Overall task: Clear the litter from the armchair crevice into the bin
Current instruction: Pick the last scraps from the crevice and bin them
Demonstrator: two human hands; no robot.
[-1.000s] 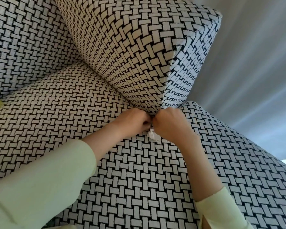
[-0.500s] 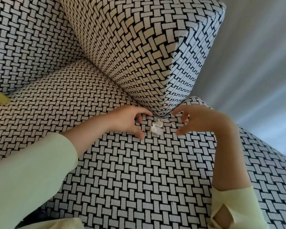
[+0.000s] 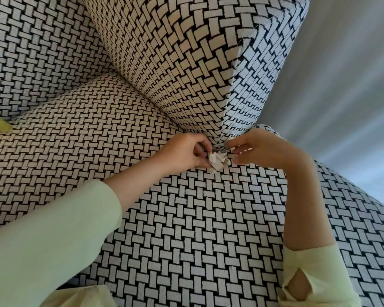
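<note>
Crumpled white paper scrap, at crevice mouth where armchair arm meets seat cushion front corner. Pinched between left hand thumb and fingertips. Right hand just beside, fingers apart, clamping nothing.

Armrest overhangs the crevice; seat cushion leftward seems clear.

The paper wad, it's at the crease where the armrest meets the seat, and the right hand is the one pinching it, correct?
Not quite. The head view shows the left hand pinching the paper wad. The right hand is beside it with its fingers apart, and I cannot tell whether it touches. The wad is indeed at the crease where the armrest meets the seat.
</note>
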